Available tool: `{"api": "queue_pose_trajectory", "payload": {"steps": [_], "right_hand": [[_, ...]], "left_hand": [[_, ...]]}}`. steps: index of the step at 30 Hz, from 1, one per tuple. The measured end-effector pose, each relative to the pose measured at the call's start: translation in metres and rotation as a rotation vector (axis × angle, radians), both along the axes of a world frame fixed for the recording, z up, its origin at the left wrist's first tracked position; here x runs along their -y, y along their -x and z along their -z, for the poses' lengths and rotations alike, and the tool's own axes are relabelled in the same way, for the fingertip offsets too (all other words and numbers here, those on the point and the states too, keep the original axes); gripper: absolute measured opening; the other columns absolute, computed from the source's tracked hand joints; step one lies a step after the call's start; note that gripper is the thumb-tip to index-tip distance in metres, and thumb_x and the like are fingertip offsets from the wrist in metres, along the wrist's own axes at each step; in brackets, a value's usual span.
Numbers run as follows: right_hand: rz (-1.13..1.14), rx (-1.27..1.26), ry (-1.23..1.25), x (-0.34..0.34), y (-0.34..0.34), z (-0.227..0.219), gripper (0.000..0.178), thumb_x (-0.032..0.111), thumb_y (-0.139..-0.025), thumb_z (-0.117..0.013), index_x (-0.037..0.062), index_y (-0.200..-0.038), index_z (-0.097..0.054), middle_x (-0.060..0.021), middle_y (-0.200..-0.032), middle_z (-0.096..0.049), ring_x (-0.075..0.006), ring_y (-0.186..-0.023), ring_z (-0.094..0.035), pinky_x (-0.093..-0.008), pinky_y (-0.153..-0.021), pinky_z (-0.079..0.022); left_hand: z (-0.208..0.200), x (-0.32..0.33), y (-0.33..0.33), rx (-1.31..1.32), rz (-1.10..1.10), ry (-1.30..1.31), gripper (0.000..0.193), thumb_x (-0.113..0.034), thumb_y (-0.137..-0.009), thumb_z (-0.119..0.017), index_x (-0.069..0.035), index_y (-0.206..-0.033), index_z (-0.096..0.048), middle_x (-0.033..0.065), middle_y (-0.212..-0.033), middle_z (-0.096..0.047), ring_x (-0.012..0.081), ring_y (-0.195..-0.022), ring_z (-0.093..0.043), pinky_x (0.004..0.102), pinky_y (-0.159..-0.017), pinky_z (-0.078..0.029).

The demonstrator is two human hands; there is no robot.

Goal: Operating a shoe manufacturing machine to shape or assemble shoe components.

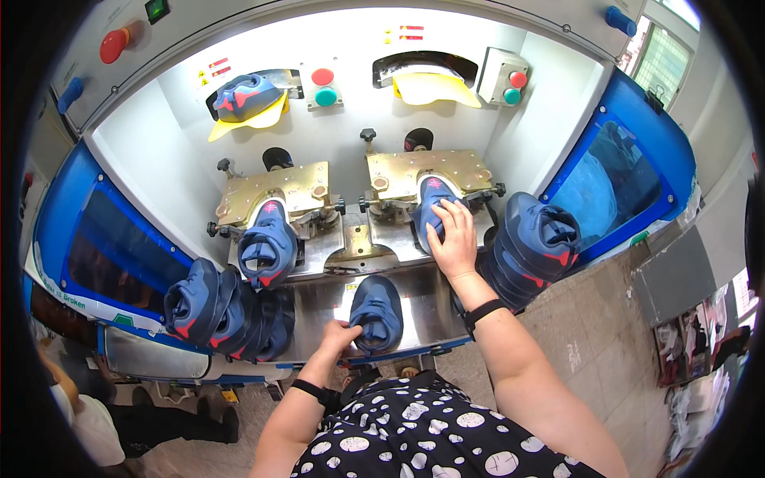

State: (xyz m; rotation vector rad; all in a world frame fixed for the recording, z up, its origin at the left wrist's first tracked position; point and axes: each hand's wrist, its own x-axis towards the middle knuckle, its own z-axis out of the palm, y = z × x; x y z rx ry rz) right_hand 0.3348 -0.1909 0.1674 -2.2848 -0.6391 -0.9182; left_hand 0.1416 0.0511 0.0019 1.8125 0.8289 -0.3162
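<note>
My right hand point(454, 239) lies over a navy shoe upper point(427, 209), its thumb on the left side and its fingers across the top. That upper's toe end sits under the right brass-coloured clamp plate point(430, 171). Lower down, the fingers of my left hand point(341, 338) pinch the left edge of another navy shoe upper point(378, 307), which rests toe-away on the shiny metal ledge point(323, 307). A third upper point(268, 245), with red trim, sits at the left clamp plate point(279, 193), touched by neither hand.
Stacked uppers stand at the left point(227, 315) and right point(532, 251) of the ledge. Behind are yellow-lipped slots, the left one holding an upper point(249, 97), and red and green buttons point(325, 97). Blue-framed side panels point(613, 167) flank the machine. Another person point(96, 414) is at lower left.
</note>
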Motion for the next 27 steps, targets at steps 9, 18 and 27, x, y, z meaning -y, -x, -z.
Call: {"api": "queue_pose_trajectory", "payload": {"steps": [9, 18, 27], "right_hand": [[0.020, 0.010, 0.008, -0.002, 0.000, 0.000, 0.039, 0.023, -0.081, -0.071, 0.0135, -0.118, -0.063, -0.0058, -0.129, -0.056, -0.0322, -0.126, -0.047, -0.0453, -0.104, -0.041], [0.046, 0.003, 0.058, -0.003, 0.004, 0.001, 0.044, 0.025, -0.083, -0.069, 0.0139, -0.124, -0.060, -0.0073, -0.135, -0.052, -0.0353, -0.129, -0.044, -0.0461, -0.106, -0.039], [-0.151, -0.073, -0.056, 0.002, 0.134, -0.006, 0.058, 0.028, -0.087, -0.063, 0.0059, -0.138, -0.048, -0.0188, -0.148, -0.041, -0.0393, -0.134, -0.039, -0.0556, -0.109, -0.030]], "left_hand": [[-0.048, -0.008, 0.009, -0.037, -0.003, 0.552, 0.050, -0.027, -0.084, -0.079, 0.001, -0.116, -0.053, 0.0166, -0.101, -0.067, 0.0222, -0.081, -0.070, 0.0380, -0.062, -0.060], [-0.097, -0.003, 0.015, 0.228, 0.095, 0.905, 0.060, -0.015, -0.080, -0.081, -0.006, -0.130, -0.049, 0.0088, -0.115, -0.066, 0.0217, -0.096, -0.069, 0.0427, -0.080, -0.060], [-0.159, 0.008, 0.019, 0.696, 0.045, 0.767, 0.085, -0.003, -0.067, -0.088, -0.001, -0.136, -0.039, 0.0101, -0.129, -0.056, 0.0226, -0.121, -0.056, 0.0365, -0.104, -0.045]]}}
